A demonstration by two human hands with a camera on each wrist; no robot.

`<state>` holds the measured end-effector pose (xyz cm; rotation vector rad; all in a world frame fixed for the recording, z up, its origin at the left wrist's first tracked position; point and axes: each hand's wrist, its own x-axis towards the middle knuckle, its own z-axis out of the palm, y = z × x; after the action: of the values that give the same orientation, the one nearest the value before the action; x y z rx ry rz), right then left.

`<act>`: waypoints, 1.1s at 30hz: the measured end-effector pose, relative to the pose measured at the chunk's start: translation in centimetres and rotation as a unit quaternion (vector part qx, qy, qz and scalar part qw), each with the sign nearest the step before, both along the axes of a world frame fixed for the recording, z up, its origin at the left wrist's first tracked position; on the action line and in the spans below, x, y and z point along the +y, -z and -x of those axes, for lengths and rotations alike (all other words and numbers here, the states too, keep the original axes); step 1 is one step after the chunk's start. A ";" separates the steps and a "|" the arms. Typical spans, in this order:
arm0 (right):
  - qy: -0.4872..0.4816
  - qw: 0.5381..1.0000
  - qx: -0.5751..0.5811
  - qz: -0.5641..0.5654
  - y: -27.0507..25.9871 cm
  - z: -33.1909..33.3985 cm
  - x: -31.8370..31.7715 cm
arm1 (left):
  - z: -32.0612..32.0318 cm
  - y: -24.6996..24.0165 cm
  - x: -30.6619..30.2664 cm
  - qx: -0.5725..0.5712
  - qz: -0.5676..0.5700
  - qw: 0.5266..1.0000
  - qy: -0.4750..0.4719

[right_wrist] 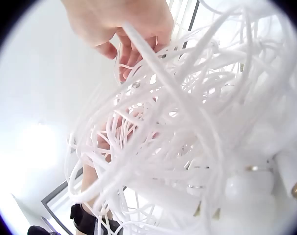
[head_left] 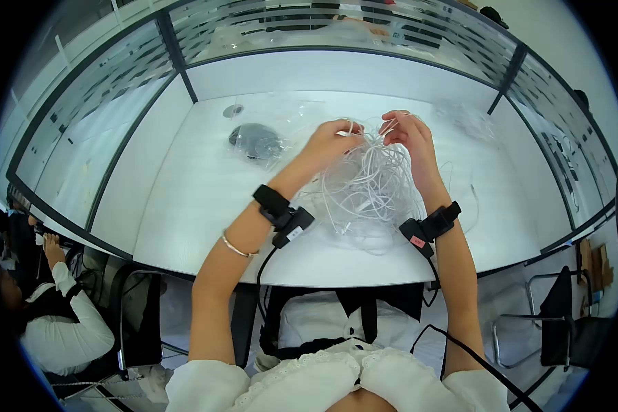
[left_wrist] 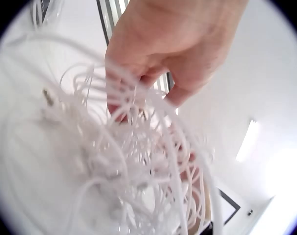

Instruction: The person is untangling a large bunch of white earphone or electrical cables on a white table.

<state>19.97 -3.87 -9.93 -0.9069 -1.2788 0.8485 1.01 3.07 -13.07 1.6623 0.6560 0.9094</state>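
Note:
A large tangle of white cables lies heaped on the white table, with loose loops spreading toward the near edge. At its far top, my left hand grips several strands between curled fingers and thumb. My right hand is just across from it, fingers bent around strands at the same end of the heap. Metal-tipped plugs show among the cables in the right wrist view. Close up in the left wrist view, loops cross in front of the left fingers and partly hide them.
A dark bundle in clear plastic lies left of the cables, near a round grey grommet. More clear plastic is at the back right. Low partitions with glass tops enclose the table. Another person sits at left; a chair stands at right.

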 end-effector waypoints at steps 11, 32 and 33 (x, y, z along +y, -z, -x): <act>0.014 0.999 -0.041 0.024 0.8 0.0 0.4 | 15.3 0.6 4.8 0.232 -0.276 0.842 -0.401; -0.049 0.998 -0.028 0.038 1.1 0.7 -0.1 | 11.6 -4.9 -1.1 0.113 -0.568 0.682 -0.447; -0.049 0.998 -0.031 0.032 1.2 0.7 -0.1 | 11.2 -4.8 -1.2 0.141 -0.590 0.673 -0.423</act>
<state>19.24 -3.94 -11.10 -0.9329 -1.3664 0.9492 -10.22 1.84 -8.25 2.7336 1.2501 2.0689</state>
